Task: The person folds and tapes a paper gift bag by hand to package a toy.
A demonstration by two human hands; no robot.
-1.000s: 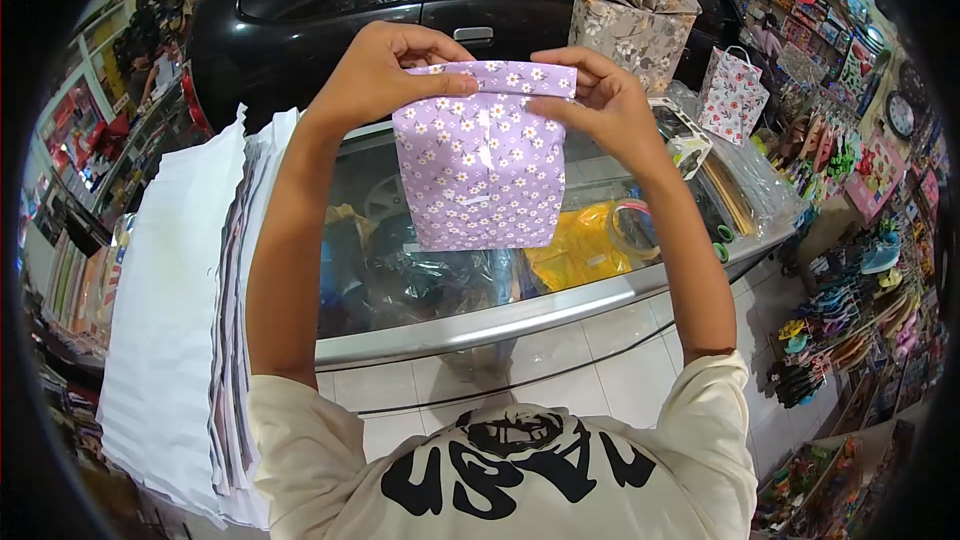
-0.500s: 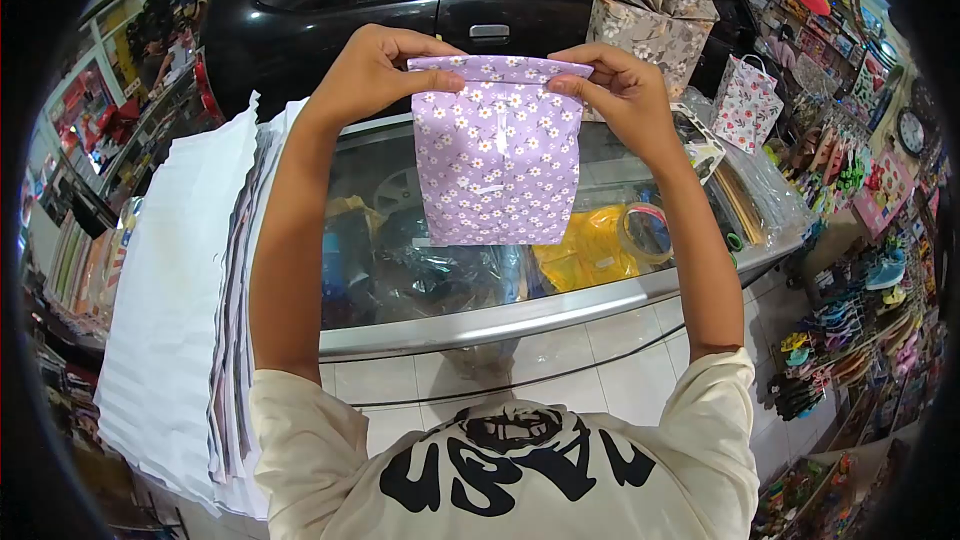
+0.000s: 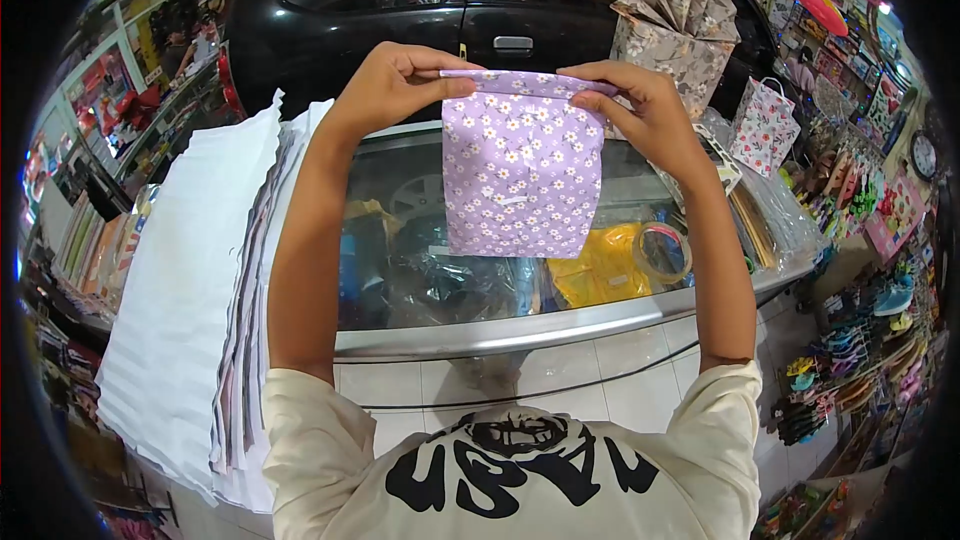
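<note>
A purple paper bag point(image 3: 522, 175) with white daisies hangs upright above the glass counter, its top edge folded over into a band. My left hand point(image 3: 400, 90) pinches the left end of that band between thumb and fingers. At the right end, my right hand point(image 3: 640, 105) grips the same fold, thumb in front and fingers behind. Below the bag, through or on the glass, show a yellow plastic packet point(image 3: 605, 265) and a roll of clear tape point(image 3: 663, 252).
Stacked white paper sheets point(image 3: 185, 280) drape at the left. A glass counter with a metal edge point(image 3: 520, 328) spans the middle. Behind it stands a black car point(image 3: 400, 30). A large floral gift bag point(image 3: 675, 40) and a small floral bag point(image 3: 765, 125) sit at the right.
Both hands and the purple bag have shifted slightly right and down in view, along with the surroundings. The grip on the folded top stays the same.
</note>
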